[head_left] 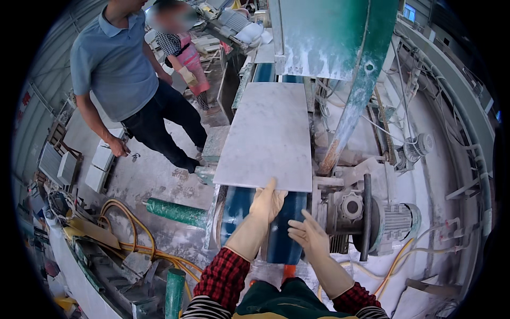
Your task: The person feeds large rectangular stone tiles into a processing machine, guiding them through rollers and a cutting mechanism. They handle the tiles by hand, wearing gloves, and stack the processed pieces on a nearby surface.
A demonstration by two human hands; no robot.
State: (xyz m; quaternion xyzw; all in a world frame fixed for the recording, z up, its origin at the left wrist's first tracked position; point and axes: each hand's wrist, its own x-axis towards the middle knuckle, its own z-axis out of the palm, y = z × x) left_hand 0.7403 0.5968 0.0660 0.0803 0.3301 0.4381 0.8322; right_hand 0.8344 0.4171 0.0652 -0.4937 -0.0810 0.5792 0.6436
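Note:
A pale, grey-veined stone slab lies flat on a blue belt conveyor, its near edge toward me. My left hand, in a cream rubber glove, is closed on the middle of that near edge. One finger shows on top of the slab; the others are partly hidden at the edge. My right hand, gloved alike, hovers over the right side of the belt's near end. Its fingers are apart and nothing is in them.
A green machine housing stands over the belt farther back. To the right sits a motor with a gearbox. A person in a blue shirt stands left, holding a metal tool; another person is behind. Yellow hoses lie at left.

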